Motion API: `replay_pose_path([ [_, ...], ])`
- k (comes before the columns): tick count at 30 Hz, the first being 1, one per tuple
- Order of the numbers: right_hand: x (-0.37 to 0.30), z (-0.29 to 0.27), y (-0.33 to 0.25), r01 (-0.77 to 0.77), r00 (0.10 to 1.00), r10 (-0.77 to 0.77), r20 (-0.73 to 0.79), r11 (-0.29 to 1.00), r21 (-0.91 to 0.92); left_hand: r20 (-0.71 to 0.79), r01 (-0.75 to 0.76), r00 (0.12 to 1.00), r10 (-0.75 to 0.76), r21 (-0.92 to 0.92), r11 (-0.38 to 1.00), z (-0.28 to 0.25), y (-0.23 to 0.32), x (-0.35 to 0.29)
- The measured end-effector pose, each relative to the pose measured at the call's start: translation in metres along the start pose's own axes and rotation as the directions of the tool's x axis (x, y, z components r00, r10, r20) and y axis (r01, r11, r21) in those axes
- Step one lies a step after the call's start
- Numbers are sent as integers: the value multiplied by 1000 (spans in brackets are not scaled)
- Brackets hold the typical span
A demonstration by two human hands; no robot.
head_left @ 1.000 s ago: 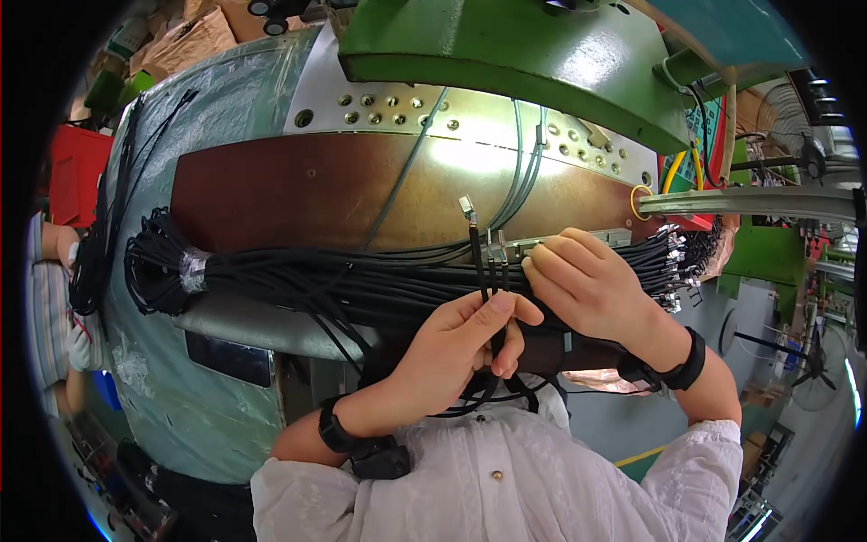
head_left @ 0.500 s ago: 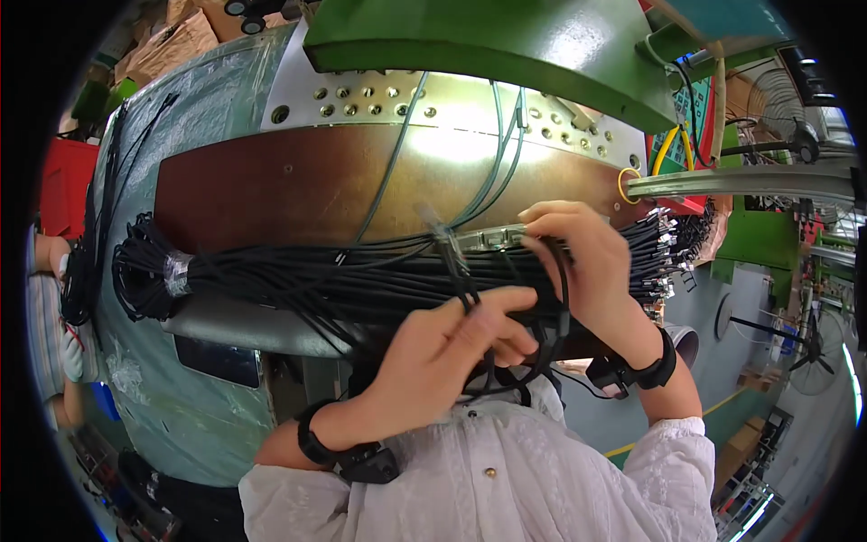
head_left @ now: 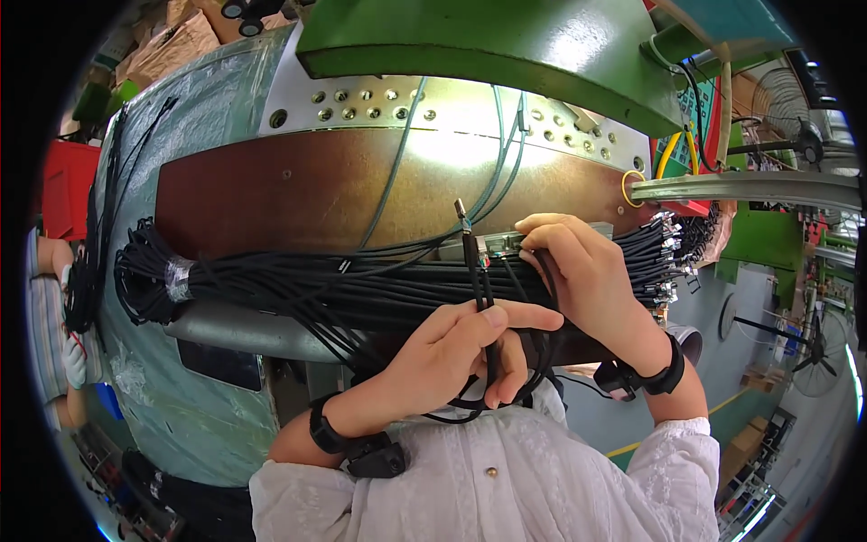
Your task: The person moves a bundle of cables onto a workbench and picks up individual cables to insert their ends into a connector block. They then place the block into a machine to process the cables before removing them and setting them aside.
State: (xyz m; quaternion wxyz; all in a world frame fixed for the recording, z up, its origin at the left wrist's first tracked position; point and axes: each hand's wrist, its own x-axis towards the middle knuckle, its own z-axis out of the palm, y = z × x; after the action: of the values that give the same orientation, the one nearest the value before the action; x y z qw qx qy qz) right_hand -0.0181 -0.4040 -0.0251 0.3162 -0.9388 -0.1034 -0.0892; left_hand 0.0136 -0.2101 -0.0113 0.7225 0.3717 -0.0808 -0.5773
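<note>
My left hand (head_left: 442,348) pinches two black cables (head_left: 469,248) between thumb and fingers, its index finger stretched out to the right. Their metal connector ends point up and away from me, standing over the bundle. My right hand (head_left: 587,280) is closed, fingers curled round another black cable (head_left: 548,275) beside a small metal fixture (head_left: 501,241); its fingertips partly hide the cable's end. Loops of cable hang below both hands, close to my shirt. Under my hands lies a thick bundle of black cables (head_left: 361,287), tied at its left end with clear wrap (head_left: 178,275).
Beyond the bundle is a brown board (head_left: 271,176), with a perforated metal plate (head_left: 352,101) and a green machine head (head_left: 488,45) behind it. Grey-green cables run down over the board. A metal arm (head_left: 750,187) reaches in from the right. Another person's gloved hand (head_left: 74,361) shows far left.
My left hand has steadied, and the connector ends it holds have moved slightly right and now show sharply. My right hand stays by the fixture, slightly lower.
</note>
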Motion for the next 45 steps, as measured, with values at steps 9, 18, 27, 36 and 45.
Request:
replay_pose_path([
  [9,1,-2,10,23,999,-24,26,1000,15,-2,27,1000,-27,-30,999,5,1,7],
  [18,6,-20,0,286,948,-307,-88,939,-189,69,154,986,-149,-81,985,17,9,16],
  [27,-12,-20,32,-26,999,28,-45,998,55,-84,127,991,-106,313,941,18,33,10],
  [36,-4,-27,26,-90,988,86,130,995,29,9,313,949,-316,115,943,12,16,22],
  [45,-6,-31,20,-12,981,49,190,981,-192,28,350,935,-353,82,933,14,14,26],
])
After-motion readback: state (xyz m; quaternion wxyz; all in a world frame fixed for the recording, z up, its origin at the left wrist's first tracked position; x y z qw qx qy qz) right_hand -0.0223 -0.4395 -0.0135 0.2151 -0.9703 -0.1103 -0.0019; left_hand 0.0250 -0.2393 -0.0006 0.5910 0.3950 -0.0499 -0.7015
